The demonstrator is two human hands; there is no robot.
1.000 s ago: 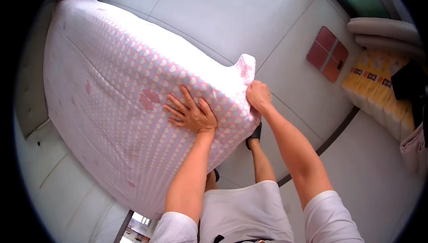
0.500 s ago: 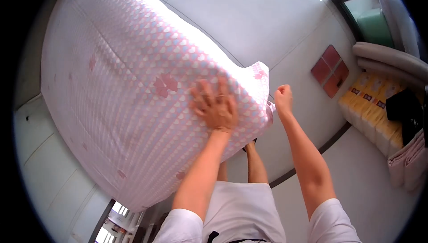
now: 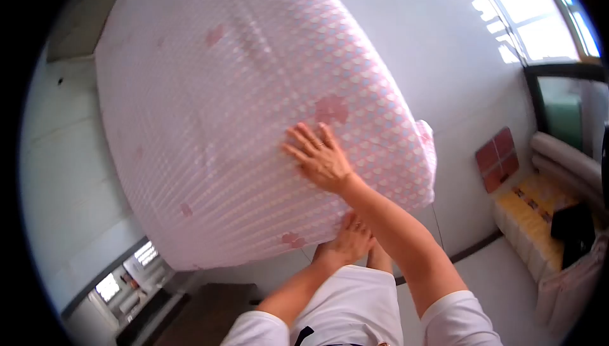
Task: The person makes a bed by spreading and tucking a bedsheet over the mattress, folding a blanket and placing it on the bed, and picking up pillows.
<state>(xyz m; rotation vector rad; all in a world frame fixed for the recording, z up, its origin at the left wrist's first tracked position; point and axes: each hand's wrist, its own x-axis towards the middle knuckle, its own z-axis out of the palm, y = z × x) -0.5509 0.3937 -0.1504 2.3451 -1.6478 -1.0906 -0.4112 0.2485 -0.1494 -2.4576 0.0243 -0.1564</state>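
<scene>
A pale pink fitted sheet (image 3: 209,124) with small hearts and darker pink flower shapes covers a mattress. Its surface is mostly smooth, with fine creases fanning out toward the near left. My right hand (image 3: 320,162) lies flat on top of the sheet, fingers spread, just below a pink flower print. Lower down, at the near edge of the mattress, my left hand (image 3: 352,238) rests against the sheet. Its fingers look extended but foreshortened, and it sits close beside my right forearm. At the right corner, a bunched bit of sheet sticks out.
Light tiled floor (image 3: 406,41) runs along the far side of the bed. A reddish square panel (image 3: 497,159) lies to the right, near yellow packs (image 3: 523,212) with a black item (image 3: 572,232) on top. A dark-framed glass door or window stands at the right.
My right hand has gone from a fist beside the corner to lying flat on the sheet. My left hand has moved down to the near edge. The view has shifted.
</scene>
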